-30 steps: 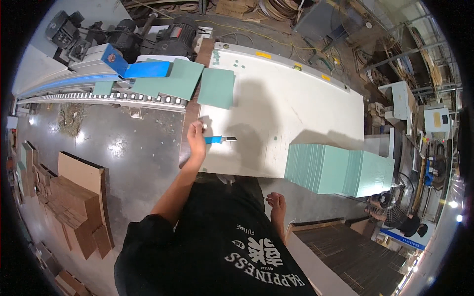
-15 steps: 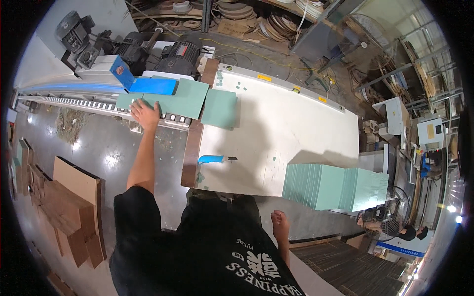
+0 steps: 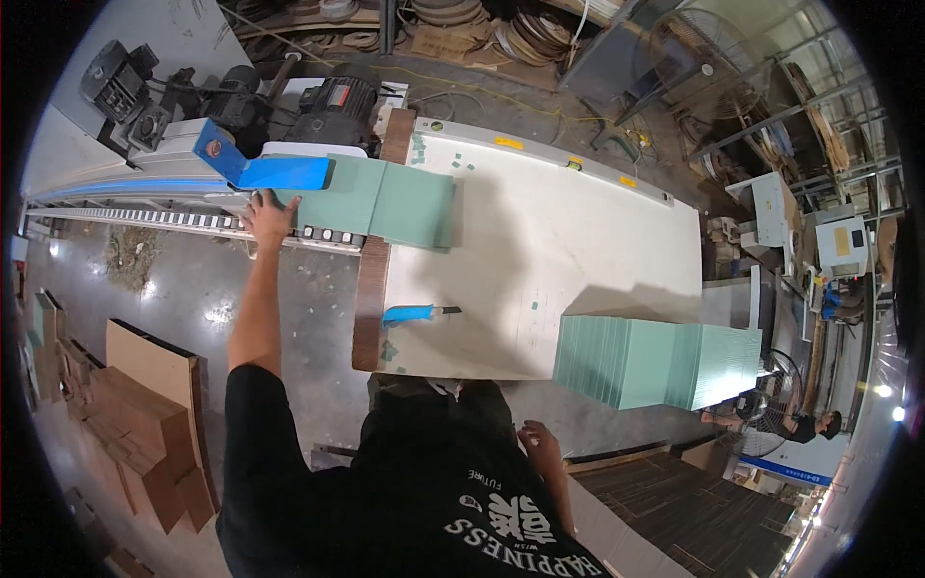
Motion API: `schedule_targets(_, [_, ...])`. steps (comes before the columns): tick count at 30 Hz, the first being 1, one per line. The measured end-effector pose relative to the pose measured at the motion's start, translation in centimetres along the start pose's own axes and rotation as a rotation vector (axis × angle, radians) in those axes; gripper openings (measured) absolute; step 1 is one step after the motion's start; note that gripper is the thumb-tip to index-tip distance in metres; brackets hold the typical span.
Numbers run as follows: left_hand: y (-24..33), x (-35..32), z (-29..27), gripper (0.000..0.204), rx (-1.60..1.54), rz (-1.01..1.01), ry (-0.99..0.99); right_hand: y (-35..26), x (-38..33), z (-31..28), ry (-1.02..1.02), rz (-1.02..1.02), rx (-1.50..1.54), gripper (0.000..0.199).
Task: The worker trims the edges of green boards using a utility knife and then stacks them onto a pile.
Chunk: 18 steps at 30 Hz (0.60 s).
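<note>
My left hand point(image 3: 269, 222) rests with its fingers spread on the near edge of a light green panel point(image 3: 344, 190), beside the blue guard point(image 3: 284, 173) of a long machine. Edge to edge with that panel lies another green panel point(image 3: 414, 205), mostly on the white table point(image 3: 568, 250). My right hand point(image 3: 541, 446) hangs near my body, below the table's front edge, fingers curled in and nothing seen in them. A blue-handled knife point(image 3: 409, 314) with a dark tip lies on the table's near left part.
Many green panels stand in a stack point(image 3: 636, 361) at the table's right end. A metal spirit level point(image 3: 540, 152) lines the far edge. Motors point(image 3: 332, 108) sit behind the machine. Brown boards point(image 3: 145, 424) stand on the floor at left. A person point(image 3: 809, 426) is by a fan at far right.
The panel under my left hand now lies straight against the one on the table; before, they sat askew. My left hand has shifted slightly left and toward the machine. My right hand stays low.
</note>
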<state>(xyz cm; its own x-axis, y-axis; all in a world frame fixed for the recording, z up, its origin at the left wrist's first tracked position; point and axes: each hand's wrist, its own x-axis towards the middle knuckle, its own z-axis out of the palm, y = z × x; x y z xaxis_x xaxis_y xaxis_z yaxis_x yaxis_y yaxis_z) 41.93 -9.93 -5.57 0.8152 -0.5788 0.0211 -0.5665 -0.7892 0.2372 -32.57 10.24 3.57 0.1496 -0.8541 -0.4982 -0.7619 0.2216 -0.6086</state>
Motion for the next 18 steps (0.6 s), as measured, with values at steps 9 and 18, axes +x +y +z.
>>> schedule_targets(9, [5.0,-6.1,1.2,0.106,-0.077,0.064,0.039,-1.3,3.0,-0.9,-0.031,-0.042,-0.025,0.041])
schedule_targets(18, [12.2,-13.0,2.0,0.101,-0.143,0.205,0.084,-2.8,4.0,0.0,-0.050,-0.064,-0.065,0.041])
